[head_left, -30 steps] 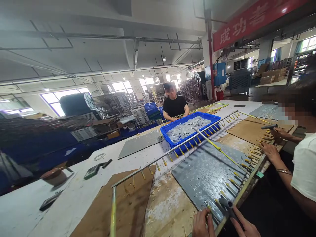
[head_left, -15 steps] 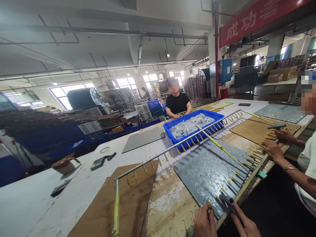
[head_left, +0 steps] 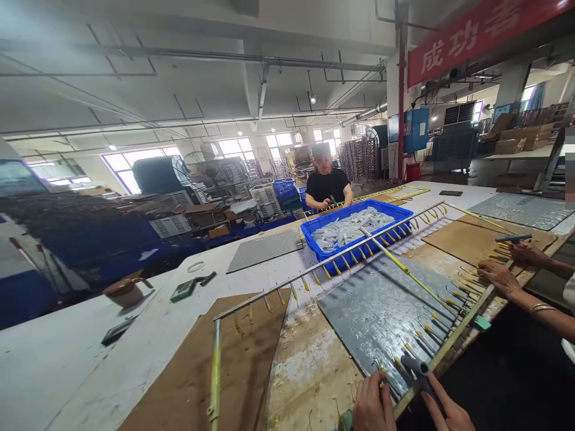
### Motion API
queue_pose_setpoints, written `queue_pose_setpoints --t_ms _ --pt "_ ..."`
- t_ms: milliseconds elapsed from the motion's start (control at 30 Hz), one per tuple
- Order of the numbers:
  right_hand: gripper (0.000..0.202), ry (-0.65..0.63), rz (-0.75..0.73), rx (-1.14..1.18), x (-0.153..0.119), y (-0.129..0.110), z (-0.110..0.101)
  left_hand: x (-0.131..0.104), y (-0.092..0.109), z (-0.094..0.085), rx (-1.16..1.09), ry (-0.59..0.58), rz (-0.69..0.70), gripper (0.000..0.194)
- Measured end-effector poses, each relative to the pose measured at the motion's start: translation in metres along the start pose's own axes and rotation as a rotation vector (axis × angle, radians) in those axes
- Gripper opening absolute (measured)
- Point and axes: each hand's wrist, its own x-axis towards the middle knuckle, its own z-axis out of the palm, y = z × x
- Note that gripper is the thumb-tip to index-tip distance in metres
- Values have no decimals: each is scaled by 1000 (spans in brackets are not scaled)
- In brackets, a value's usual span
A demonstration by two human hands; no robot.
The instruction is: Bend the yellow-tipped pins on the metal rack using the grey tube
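At the bottom of the head view, my left hand (head_left: 372,404) is closed, its fingertips pinched on a small yellow-coated hook (head_left: 381,372) at the near bar of a metal rack (head_left: 296,276). Just right of it, my right hand (head_left: 451,414) grips a grey T-shaped tool (head_left: 415,365) with a tube-like head. The tool's head lies over the near bar, close beside the hooks. More yellow-based hooks (head_left: 429,328) line this bar, pointing over a grey board (head_left: 381,305). My palms and the tool's lower handle are partly hidden.
A blue basket (head_left: 309,244) of pale pieces stands behind the rack. On the right, a co-worker's hands (head_left: 501,276) work at the same bar with a similar grey tool (head_left: 513,238). Another person (head_left: 327,182) sits opposite. A brown mug (head_left: 126,292) and brown cardboard (head_left: 193,359) lie left.
The view has shifted slightly, so the scene sits a little further right. My hands keep nearly the same pose. The person opposite has raised a hand holding a dark object.
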Motion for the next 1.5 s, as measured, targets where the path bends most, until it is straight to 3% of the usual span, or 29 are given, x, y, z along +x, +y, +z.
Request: queue_pose_setpoints --t_ms 333,500,667,800,933,1133,1300,1433,1500 --pt "54 64 -110 -29 -1 7 3 3 9 -6 4 24 53 30" --pt "53 89 -128 -65 -2 -2 2 6 17 -14 25 -16 79 31" --pt "46 36 -164 -104 -5 -27 -3 15 33 -33 22 -47 117 33" --pt "44 -10 -239 -129 -6 -54 -9 23 39 -49 44 -34 71 32" --pt "45 -30 -187 -132 -1 -72 -14 33 37 -58 28 -36 14 35" --pt "46 -54 -93 -96 8 -75 -16 51 23 -58 33 -114 -91 34" --pt "47 -7 -34 11 7 -76 -16 53 12 -55 149 -216 -189 30" --pt "48 57 -26 90 11 -79 -16 51 10 -63 239 -261 -317 24" --pt "48 89 -25 109 16 -82 -18 51 14 -69 279 -232 -311 22"
